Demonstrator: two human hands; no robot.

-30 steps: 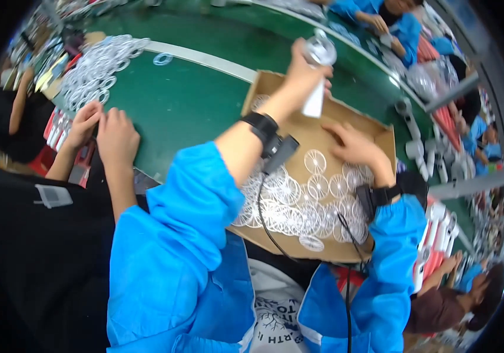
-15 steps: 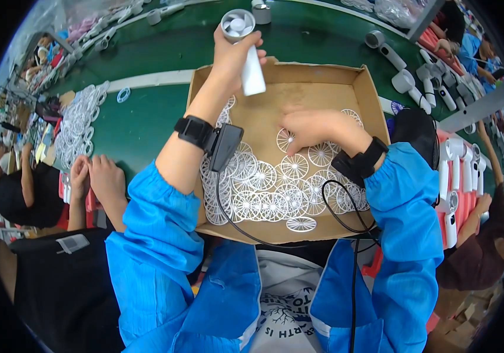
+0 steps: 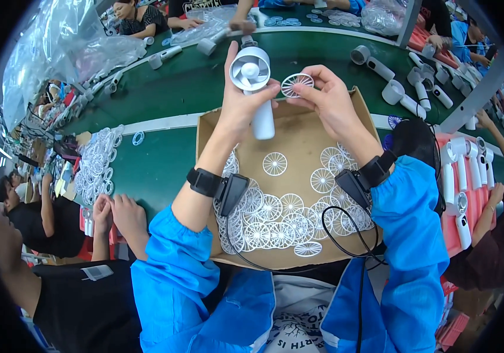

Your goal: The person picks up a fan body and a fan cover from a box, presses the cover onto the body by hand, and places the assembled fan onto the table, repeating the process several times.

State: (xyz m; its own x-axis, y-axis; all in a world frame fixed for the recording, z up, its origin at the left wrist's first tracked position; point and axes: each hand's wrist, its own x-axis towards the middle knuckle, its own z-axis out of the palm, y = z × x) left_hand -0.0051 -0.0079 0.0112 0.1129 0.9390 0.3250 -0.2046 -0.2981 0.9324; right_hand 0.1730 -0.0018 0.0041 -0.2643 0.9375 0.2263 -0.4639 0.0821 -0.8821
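Note:
My left hand is wrapped round a white handheld fan, its round head up with the blades bare toward me. Between the thumb and fingers of my right hand is a white spoked fan grille, held just to the right of the fan head and apart from it. Below both hands lies an open cardboard box. Many loose white grilles overlap along its near side and right side, and a single grille lies alone near its middle.
A green conveyor belt crosses beyond the box, with fans on its right. White rings are heaped at left beside a co-worker's hands. Red trays of fans stand at right. A black cable hangs from my wrist devices.
My right hand has risen from the box with a grille and come beside the fan. The fan in my left hand is lower in the picture, its head turned more toward me.

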